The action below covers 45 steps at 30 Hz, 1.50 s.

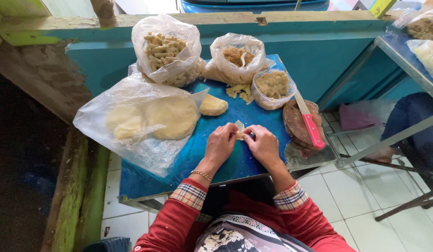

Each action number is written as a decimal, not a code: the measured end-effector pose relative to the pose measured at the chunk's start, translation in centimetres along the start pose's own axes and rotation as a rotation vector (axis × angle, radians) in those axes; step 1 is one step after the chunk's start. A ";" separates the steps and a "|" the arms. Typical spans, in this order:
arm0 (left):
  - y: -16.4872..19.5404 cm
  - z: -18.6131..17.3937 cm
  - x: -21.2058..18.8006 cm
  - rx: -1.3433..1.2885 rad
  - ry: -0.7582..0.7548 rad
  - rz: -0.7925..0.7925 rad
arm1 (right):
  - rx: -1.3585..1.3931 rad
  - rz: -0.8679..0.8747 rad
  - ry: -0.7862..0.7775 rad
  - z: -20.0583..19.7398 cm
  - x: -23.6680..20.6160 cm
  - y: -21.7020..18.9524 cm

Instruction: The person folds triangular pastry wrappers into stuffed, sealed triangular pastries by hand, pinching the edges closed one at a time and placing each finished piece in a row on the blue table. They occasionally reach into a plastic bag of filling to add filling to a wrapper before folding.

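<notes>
Now | blue worktop [188, 154] against teal wall [319, 51], tiled floor [366, 196] right | both hands' fingers [225, 135] pinch dough piece [239, 127] mid-worktop | bags [146, 116] crowd left and back; near edge bare

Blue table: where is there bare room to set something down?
Bare blue table lies near the front edge, between the big plastic bag of dough rounds and the left hand. The back is crowded with bags of snacks.
</notes>
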<state>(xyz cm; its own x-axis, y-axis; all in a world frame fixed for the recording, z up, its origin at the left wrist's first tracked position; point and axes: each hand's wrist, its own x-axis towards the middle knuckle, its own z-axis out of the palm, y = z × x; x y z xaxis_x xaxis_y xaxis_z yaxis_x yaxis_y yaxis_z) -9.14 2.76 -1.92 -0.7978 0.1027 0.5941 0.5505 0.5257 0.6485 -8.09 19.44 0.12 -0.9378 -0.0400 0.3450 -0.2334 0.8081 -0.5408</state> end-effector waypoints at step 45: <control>-4.7 3.9 3.0 0.132 -0.122 -0.219 | -0.130 -0.412 0.022 1.0 2.3 1.9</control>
<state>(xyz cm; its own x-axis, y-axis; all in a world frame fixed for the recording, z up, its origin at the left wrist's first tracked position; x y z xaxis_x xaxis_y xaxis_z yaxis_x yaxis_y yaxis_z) -15.09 3.88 -5.08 -0.9224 0.0710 0.3796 0.3312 0.6512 0.6828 -10.90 20.29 -0.89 -0.7672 -0.3632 0.5287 -0.5511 0.7949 -0.2537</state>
